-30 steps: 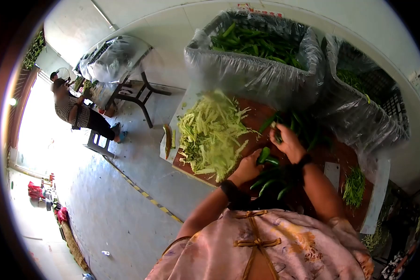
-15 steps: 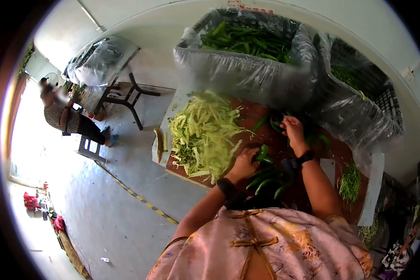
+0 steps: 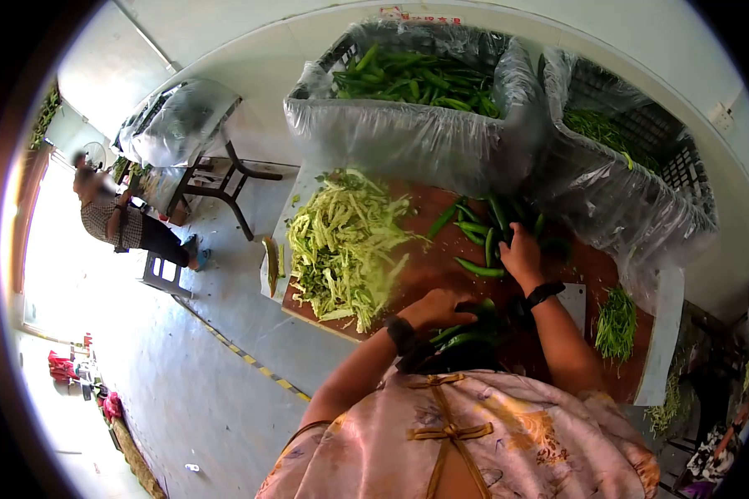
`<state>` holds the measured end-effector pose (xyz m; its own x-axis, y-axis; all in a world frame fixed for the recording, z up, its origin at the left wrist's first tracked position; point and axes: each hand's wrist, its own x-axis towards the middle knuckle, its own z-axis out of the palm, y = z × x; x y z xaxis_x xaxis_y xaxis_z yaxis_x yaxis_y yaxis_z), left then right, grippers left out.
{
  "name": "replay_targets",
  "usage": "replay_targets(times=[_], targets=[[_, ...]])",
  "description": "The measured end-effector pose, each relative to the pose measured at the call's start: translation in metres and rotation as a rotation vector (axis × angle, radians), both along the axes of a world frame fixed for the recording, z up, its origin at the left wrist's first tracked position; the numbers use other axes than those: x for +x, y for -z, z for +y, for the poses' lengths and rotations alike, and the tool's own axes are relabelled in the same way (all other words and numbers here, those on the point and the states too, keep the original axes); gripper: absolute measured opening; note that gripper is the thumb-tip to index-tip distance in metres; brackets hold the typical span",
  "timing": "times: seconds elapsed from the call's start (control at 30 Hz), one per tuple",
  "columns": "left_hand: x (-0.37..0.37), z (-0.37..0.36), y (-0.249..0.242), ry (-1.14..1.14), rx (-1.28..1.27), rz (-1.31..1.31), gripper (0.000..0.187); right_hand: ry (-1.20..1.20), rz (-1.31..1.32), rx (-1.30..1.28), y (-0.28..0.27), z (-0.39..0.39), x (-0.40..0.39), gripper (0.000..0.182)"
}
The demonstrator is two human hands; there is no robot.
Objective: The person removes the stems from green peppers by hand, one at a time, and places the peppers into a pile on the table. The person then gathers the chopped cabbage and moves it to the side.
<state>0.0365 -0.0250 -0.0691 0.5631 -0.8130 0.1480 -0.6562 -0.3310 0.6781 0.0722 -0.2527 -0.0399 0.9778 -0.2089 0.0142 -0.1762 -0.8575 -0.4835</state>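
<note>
On the reddish-brown board point(image 3: 429, 259), my left hand point(image 3: 441, 309) rests over a bunch of green peppers point(image 3: 474, 333) near my body, fingers bent around something I cannot make out clearly. My right hand point(image 3: 520, 256) reaches to the loose green peppers point(image 3: 472, 226) below the crates, its fingers closed at a dark green pepper point(image 3: 501, 214). A large heap of pale green shredded strips point(image 3: 345, 249) lies left of my hands. To the right are a flat metal blade point(image 3: 572, 301) and a small pile of thin green strips point(image 3: 616, 326).
Two plastic-lined crates, one of green peppers point(image 3: 391, 125) and one of thin green strips point(image 3: 620, 166), stand behind the board. A person point(image 3: 112, 218) stands at another table far left. A stool point(image 3: 165, 273) is beside that person.
My left hand has moved down toward my body, onto the near peppers. My right hand has shifted slightly down and left. More loose peppers show beside it.
</note>
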Motion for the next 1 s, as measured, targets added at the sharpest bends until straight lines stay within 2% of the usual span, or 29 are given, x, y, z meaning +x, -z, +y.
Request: replay_targets(times=[0.03,0.07,0.1,0.13,0.17,0.2,0.23,0.27,0.33,0.37,0.4,0.43,0.47,0.5,0.57,0.7,0.77,0.8,0.9,0.97,1.0], targets=[[-0.001,-0.002,0.001,-0.012,-0.014,0.110,0.044,0.023,0.121,0.054,0.001,0.000,0.001,0.050],[-0.003,-0.002,0.001,-0.020,-0.025,0.223,0.043,0.024,0.123,0.064,0.007,-0.003,0.001,0.050],[-0.003,-0.001,-0.006,-0.017,-0.016,0.226,0.043,0.000,0.057,0.184,0.019,-0.009,0.000,0.047],[-0.002,-0.001,-0.019,-0.173,-0.049,0.199,0.038,-0.020,-0.009,0.303,0.022,-0.010,-0.003,0.045],[0.000,-0.001,-0.030,-0.329,-0.082,0.170,0.034,-0.013,-0.006,0.309,0.023,-0.014,-0.009,0.045],[0.003,-0.002,-0.034,-0.325,-0.078,0.172,0.034,-0.081,0.002,0.475,0.008,-0.013,-0.018,0.044],[0.007,-0.003,-0.037,-0.418,-0.175,0.223,0.032,-0.153,0.008,0.640,-0.004,-0.010,-0.025,0.042],[0.010,-0.004,-0.040,-0.512,-0.274,0.273,0.031,-0.153,0.006,0.641,-0.010,-0.005,-0.032,0.042],[0.013,-0.011,-0.057,-0.533,-0.373,0.360,0.032,-0.311,-0.038,0.866,-0.018,0.007,-0.045,0.034],[0.013,-0.014,-0.066,-0.554,-0.473,0.452,0.033,-0.312,-0.041,0.868,-0.017,0.014,-0.051,0.034],[0.012,-0.014,-0.073,-0.554,-0.471,0.449,0.033,-0.320,0.101,1.027,-0.020,0.021,-0.056,0.032],[0.010,-0.013,-0.080,-0.530,-0.502,0.589,0.035,-0.327,0.248,1.183,-0.022,0.029,-0.061,0.029],[0.008,-0.012,-0.083,-0.504,-0.533,0.729,0.037,-0.296,0.271,1.254,-0.026,0.037,-0.066,0.017],[0.007,-0.011,-0.077,-0.507,-0.531,0.729,0.037,-0.298,0.273,1.256,-0.025,0.039,-0.068,0.017],[0.003,-0.009,-0.061,-0.544,-0.479,0.704,0.036,-0.424,0.276,0.975,-0.024,0.042,-0.070,0.014],[-0.009,-0.005,-0.066,-0.501,-0.508,0.684,0.033,-0.419,0.156,0.884,-0.042,0.043,-0.071,0.020],[-0.011,-0.001,-0.067,-0.476,-0.428,0.573,0.033,-0.300,0.008,0.886,-0.042,0.037,-0.065,0.028],[-0.013,0.000,-0.071,-0.475,-0.427,0.575,0.033,-0.277,-0.046,0.890,-0.049,0.039,-0.065,0.037],[-0.016,0.000,-0.079,-0.371,-0.441,0.658,0.033,-0.293,-0.110,0.859,-0.050,0.036,-0.065,0.043],[-0.014,0.001,-0.074,-0.267,-0.366,0.407,0.031,-0.283,-0.127,0.810,-0.052,0.035,-0.067,0.045],[-0.015,0.001,-0.077,-0.268,-0.367,0.408,0.031,-0.275,-0.143,0.764,-0.052,0.035,-0.068,0.047]])
